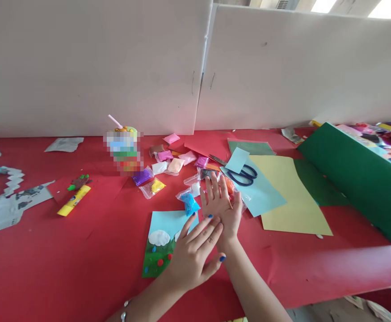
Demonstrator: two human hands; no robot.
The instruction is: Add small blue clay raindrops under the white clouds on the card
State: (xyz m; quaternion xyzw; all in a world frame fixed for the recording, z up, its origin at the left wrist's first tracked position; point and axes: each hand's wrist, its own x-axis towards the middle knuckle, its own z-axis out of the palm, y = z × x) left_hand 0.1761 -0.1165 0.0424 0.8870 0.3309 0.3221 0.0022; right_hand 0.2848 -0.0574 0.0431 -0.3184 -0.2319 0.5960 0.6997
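Observation:
My right hand [224,210] is held palm up, fingers stretched and spread. Over its lower palm lie the fingers of my left hand [195,255], palm down and extended. Whether anything small sits between the two hands is hidden. Partly beneath my left hand is a picture card [150,264] with a light blue top, green bottom, white cloud shapes [159,238] and small red and blue dots. A bag of blue modelling clay [190,204] lies just beyond the card, close to my right fingers. An orange clay bag [229,185] is behind my right hand.
Several clay bags, including purple [143,176] and yellow [157,185], are scattered ahead. Dark-handled scissors [244,175] rest by blue and yellow paper [296,201]. A green box [349,183] stands right. A yellow glue stick [74,201] and newspaper [1,217] are left. White panels [91,67] close the back.

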